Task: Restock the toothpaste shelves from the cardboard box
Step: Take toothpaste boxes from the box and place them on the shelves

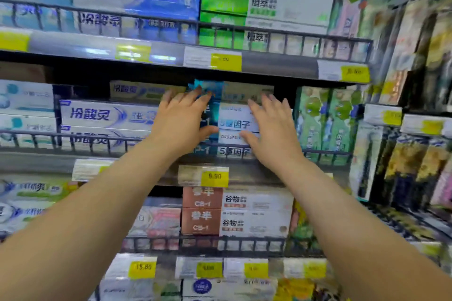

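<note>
1. The left hand (pixel 182 120) lay on the teal ends of the stacked toothpaste boxes (pixel 236 124), its grip wide and its fingers spread
2. The right hand (pixel 271 127) pressed their white fronts, grip likewise wide, holding nothing
3. The boxes stood on the middle shelf (pixel 44 161), above a 9.90 tag (pixel 214 176)

Forearms (pixel 97 203), left grip (pixel 182 123) and right grip (pixel 272 135) are bare.

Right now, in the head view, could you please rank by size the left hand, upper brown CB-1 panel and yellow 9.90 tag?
left hand, nearest the camera
upper brown CB-1 panel
yellow 9.90 tag
</note>
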Demonstrator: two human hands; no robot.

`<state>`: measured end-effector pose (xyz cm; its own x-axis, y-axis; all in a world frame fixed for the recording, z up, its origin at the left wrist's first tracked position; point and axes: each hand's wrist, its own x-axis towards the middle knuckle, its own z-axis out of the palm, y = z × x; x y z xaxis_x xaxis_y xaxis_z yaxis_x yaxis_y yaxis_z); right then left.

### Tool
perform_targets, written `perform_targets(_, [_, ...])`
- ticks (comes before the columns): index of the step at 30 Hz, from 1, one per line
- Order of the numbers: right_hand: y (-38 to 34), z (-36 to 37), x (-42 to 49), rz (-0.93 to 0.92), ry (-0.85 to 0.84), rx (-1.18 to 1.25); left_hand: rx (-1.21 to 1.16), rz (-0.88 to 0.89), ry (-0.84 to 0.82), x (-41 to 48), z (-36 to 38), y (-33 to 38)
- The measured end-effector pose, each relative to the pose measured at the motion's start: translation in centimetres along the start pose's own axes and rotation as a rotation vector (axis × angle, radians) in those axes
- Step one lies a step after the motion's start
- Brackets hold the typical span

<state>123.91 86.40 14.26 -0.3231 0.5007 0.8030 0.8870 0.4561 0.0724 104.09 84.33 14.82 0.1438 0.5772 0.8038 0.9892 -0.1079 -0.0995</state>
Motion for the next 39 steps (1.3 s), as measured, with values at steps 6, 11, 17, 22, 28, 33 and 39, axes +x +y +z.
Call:
perform_targets(6, [1.2, 0.9, 0.2, -0.061, 0.072, 0.102, 0.016, -0.033, 0.023, -0.5, 0.1, 0.2])
perform_targets(11, [1.6, 1.3, 0.2, -0.016, 0.131, 0.231, -0.023, -0.032, 0.113, -0.9, 0.1, -0.9])
perform_targets(17, [1.7, 2.0, -0.1, 0.025, 0.199, 0.108, -0.088, -0.099, 0.052, -0.9, 0.0, -1.4])
perform_targets(22, [1.6, 1.5, -0.3, 0.048, 0.226, 0.106, -0.163, -0.114, 0.049, -0.9, -0.5, -1.5])
perform_targets(28, [1.5, 1.4, 0.0, 0.073, 0.193, 0.143, -0.206, -0.105, 0.08, -1.0, -0.4, -1.8])
perform_targets(33, [1.4, 1.3, 0.1, 0.09, 0.183, 0.178, -0.24, -0.098, 0.097, -1.1, -0.2, -2.0])
perform_targets(39, [1.3, 1.1, 0.0, 0.089, 0.163, 0.206, -0.234, -0.08, 0.11, -1.4, -0.3, -1.8])
